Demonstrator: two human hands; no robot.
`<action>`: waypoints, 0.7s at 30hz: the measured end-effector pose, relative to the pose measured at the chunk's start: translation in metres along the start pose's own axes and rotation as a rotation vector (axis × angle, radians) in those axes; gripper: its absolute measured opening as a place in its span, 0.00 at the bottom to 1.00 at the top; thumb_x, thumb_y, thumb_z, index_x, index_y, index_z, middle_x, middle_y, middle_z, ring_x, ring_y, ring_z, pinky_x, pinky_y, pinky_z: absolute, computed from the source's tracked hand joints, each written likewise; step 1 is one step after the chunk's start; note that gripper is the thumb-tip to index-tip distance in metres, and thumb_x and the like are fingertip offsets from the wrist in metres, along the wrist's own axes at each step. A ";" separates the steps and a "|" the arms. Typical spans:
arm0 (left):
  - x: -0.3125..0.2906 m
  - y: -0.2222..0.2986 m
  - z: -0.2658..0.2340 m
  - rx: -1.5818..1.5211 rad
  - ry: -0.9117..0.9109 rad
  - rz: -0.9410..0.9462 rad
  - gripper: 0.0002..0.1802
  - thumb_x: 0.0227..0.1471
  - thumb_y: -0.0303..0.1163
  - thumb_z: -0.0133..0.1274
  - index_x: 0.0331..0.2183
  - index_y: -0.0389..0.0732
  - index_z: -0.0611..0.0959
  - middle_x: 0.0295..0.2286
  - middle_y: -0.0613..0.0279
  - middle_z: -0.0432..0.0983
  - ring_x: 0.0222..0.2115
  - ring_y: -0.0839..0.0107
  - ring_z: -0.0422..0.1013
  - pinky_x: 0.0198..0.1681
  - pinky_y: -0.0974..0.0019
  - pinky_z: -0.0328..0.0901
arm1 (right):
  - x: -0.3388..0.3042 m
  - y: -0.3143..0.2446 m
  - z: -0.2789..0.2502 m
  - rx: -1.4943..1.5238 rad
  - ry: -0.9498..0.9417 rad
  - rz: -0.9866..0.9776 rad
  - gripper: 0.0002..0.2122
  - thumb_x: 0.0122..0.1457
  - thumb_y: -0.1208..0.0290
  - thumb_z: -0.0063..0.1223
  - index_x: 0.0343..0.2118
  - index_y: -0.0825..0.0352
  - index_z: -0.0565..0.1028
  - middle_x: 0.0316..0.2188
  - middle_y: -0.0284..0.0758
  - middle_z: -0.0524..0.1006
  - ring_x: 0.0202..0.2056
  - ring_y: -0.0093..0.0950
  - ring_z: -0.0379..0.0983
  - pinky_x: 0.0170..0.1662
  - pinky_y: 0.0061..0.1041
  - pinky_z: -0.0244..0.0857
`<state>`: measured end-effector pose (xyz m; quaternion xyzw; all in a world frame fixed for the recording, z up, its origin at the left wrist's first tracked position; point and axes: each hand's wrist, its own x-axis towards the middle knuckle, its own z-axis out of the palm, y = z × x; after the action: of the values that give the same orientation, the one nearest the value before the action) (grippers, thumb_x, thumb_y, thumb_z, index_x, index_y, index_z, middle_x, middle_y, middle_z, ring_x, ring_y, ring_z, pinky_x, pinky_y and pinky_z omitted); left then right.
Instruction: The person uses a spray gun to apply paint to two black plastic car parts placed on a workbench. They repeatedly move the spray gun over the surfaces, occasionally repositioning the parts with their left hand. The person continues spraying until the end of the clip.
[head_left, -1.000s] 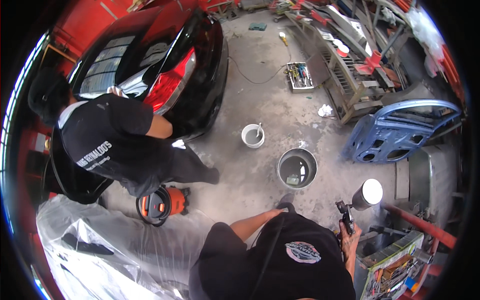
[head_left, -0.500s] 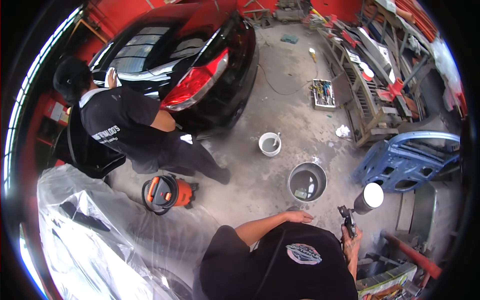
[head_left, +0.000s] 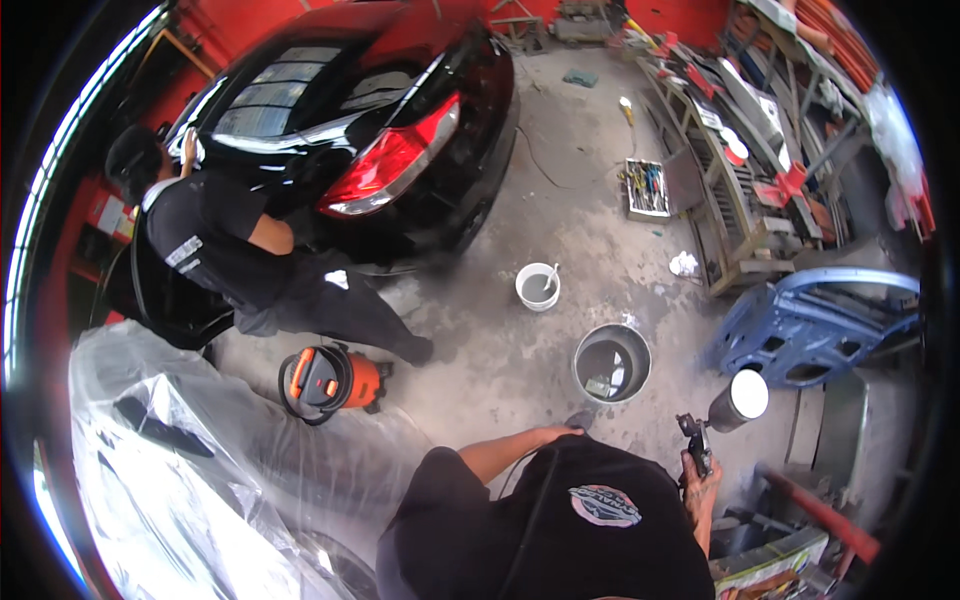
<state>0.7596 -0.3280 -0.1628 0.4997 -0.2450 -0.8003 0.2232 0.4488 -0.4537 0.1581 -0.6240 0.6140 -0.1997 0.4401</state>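
Observation:
My right hand point(head_left: 702, 478) is closed around the dark handle of a spray gun point(head_left: 693, 432) to the right of my black shirt. A dark cup with a white lid point(head_left: 748, 394) sits beyond the gun and appears joined to it. My left hand point(head_left: 562, 434) is bent in at the front of my shirt, and its fingers are too hidden to read. Just ahead of my body, a large grey bucket point(head_left: 647, 350) holds dark liquid with something pale in it. Farther off stands a white bucket point(head_left: 523, 303) of greyish liquid with a stick-like tool in it.
A co-worker point(head_left: 215, 225) leans over a black car point(head_left: 300, 150), one hand on its body. An orange-black shop vacuum point(head_left: 335, 380) stands left beside plastic sheeting point(head_left: 200, 450). To the right are a blue door panel point(head_left: 800, 325), an open toolbox point(head_left: 650, 190) and a cluttered rack point(head_left: 735, 180).
My left hand has drawn back left toward my shirt; its fingers were stretched out before. The spray gun stays nearly in place. The co-worker has shifted left along the car, reaching farther.

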 end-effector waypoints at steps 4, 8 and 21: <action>-0.030 0.098 0.038 0.268 -0.027 0.128 0.39 0.65 0.59 0.47 0.62 0.36 0.71 0.60 0.55 0.68 0.60 0.65 0.63 0.63 0.63 0.57 | -0.006 -0.018 0.010 -0.050 -0.069 0.030 0.14 0.60 0.61 0.63 0.35 0.70 0.78 0.20 0.32 0.73 0.21 0.23 0.65 0.26 0.28 0.60; -0.036 0.113 0.040 0.527 -0.170 0.250 0.36 0.66 0.55 0.46 0.62 0.36 0.71 0.62 0.52 0.65 0.63 0.62 0.61 0.66 0.63 0.53 | -0.016 -0.028 0.019 -0.075 -0.059 -0.097 0.16 0.58 0.69 0.63 0.47 0.72 0.78 0.26 0.40 0.78 0.28 0.31 0.74 0.35 0.32 0.68; 0.066 0.121 -0.009 0.894 -0.574 -0.241 0.34 0.67 0.51 0.47 0.61 0.34 0.72 0.57 0.52 0.73 0.57 0.65 0.68 0.63 0.63 0.59 | -0.082 0.011 0.003 0.039 0.567 0.042 0.21 0.61 0.66 0.59 0.56 0.67 0.74 0.42 0.50 0.80 0.38 0.49 0.78 0.41 0.39 0.72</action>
<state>0.7553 -0.4640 -0.1371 0.3318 -0.5536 -0.7423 -0.1800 0.4310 -0.3745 0.1721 -0.5218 0.7213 -0.3692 0.2668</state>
